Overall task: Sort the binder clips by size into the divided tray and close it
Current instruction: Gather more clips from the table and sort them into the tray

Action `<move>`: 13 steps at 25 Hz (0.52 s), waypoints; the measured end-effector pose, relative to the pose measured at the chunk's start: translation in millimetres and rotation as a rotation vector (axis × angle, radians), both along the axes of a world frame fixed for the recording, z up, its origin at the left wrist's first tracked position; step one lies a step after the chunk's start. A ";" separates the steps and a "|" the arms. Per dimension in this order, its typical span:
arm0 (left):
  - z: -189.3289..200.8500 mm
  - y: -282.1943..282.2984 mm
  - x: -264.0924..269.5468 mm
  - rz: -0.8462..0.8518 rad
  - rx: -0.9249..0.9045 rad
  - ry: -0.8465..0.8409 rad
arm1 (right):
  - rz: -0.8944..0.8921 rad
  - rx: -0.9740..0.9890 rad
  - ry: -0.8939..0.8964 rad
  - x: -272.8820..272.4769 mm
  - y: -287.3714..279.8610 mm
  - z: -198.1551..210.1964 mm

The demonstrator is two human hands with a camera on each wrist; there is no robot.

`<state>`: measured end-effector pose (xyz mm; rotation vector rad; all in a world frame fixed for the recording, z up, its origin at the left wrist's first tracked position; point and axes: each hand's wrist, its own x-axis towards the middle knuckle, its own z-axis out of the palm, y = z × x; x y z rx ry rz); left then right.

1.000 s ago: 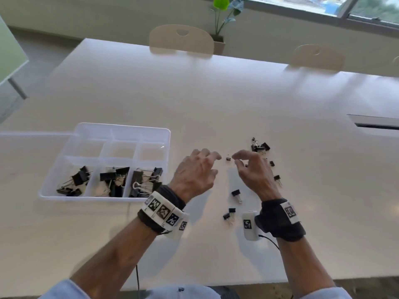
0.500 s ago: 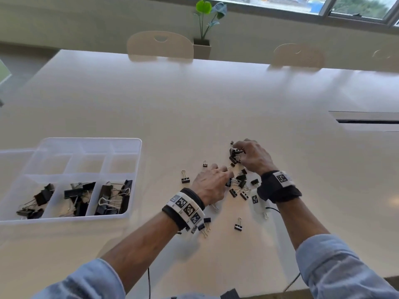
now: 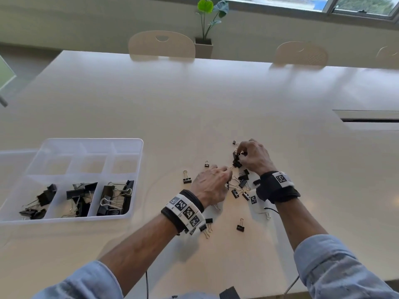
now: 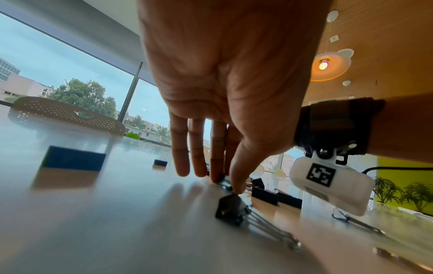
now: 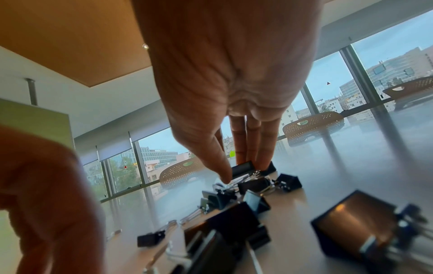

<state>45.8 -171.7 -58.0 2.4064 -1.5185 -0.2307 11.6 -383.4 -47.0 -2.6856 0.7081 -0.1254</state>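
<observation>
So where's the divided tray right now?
In the head view the tray sits on the table at the left, apart from the left hand and the loose clips; only its three near compartments hold clips.

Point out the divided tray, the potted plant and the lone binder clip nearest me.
divided tray [image 3: 138,152], head view, far right rim.
potted plant [image 3: 203,47], head view, its pot.
lone binder clip [image 3: 240,228], head view, black body.
</observation>
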 end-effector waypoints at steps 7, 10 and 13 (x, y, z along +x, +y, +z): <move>20.8 36.5 10.3 0.075 -0.100 0.044 | -0.108 0.077 -0.226 -9.0 17.5 19.3; 39.8 67.0 12.1 0.121 -0.145 0.063 | -0.074 0.108 -0.286 -5.5 49.4 29.5; 59.6 107.4 16.8 0.188 -0.140 0.070 | 0.042 0.165 -0.326 6.1 96.5 42.9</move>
